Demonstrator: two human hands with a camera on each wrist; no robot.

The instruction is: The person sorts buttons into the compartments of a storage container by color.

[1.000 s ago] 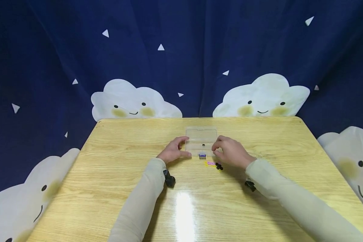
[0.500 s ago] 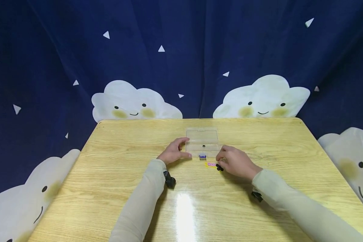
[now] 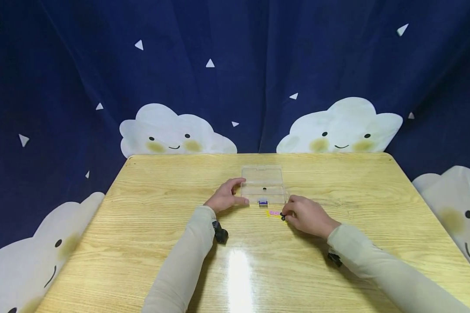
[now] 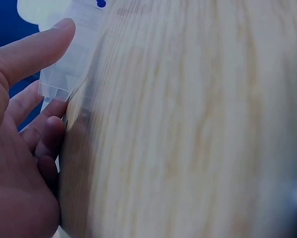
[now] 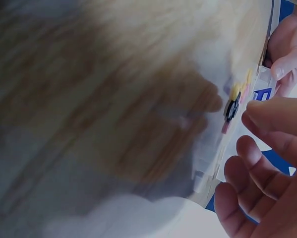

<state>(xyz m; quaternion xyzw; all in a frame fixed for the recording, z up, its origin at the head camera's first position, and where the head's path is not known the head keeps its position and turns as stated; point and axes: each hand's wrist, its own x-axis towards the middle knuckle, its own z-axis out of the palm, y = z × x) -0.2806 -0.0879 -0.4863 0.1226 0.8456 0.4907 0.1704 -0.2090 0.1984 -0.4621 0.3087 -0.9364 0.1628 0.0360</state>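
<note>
A clear plastic box (image 3: 262, 187) lies on the table with its lid folded back and a small black piece (image 3: 264, 188) inside. My left hand (image 3: 224, 196) holds the box's left end between thumb and fingers; the left wrist view shows part of the box (image 4: 71, 54) there. In front of the box lie small black round pieces (image 3: 283, 217) next to a pink strip (image 3: 274, 213) and yellow bits (image 3: 268, 214). My right hand (image 3: 307, 215) is at the black pieces, fingers loosely bent. The right wrist view shows thumb and forefinger tips close together beside the black pieces (image 5: 231, 110), nothing visible between them.
A blue latch (image 3: 263, 203) is on the box's front edge. The wooden table (image 3: 172, 182) reaches back to a dark blue curtain (image 3: 254, 65) with white clouds. Black wrist cameras (image 3: 220, 233) sit near both cuffs.
My right hand has left the right end of the box and moved toward me, down to the black pieces, and now hides some of them. My left hand has stayed at the box.
</note>
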